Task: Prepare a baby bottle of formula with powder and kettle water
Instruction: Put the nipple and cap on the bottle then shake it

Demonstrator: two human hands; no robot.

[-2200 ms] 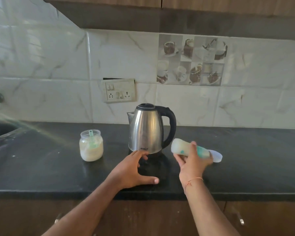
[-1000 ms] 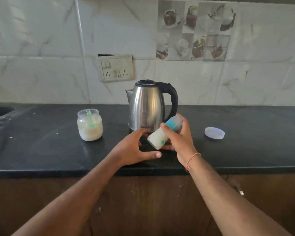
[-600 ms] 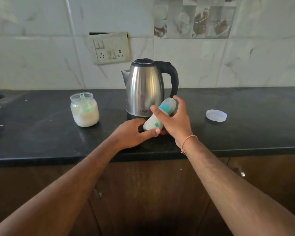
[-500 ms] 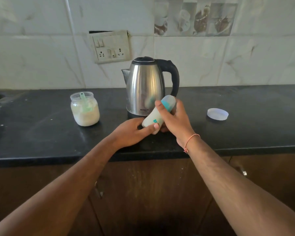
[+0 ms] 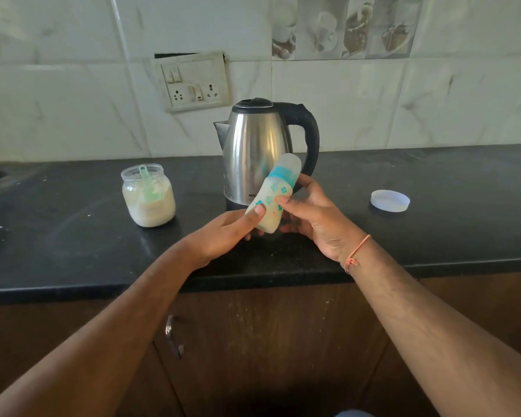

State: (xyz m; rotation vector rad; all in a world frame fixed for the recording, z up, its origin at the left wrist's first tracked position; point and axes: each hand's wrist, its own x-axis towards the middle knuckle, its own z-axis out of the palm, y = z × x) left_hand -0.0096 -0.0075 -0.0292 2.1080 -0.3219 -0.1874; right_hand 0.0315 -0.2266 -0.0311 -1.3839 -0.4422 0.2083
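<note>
Gripping tilted baby bottle [image 5: 272, 197]: left hand [image 5: 223, 236], right hand [image 5: 316, 219], kettle [image 5: 254, 152] base hidden behind.

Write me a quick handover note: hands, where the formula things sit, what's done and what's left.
Left hand grips the base of the baby bottle; right hand holds its middle. The bottle is tilted, cap on, in front of the kettle.
Powder jar stands open on the counter left of the kettle, scoop inside; its lid lies to the right.
Done: jar opened.
Left: uncap bottle, add powder and water, close, mix.
</note>
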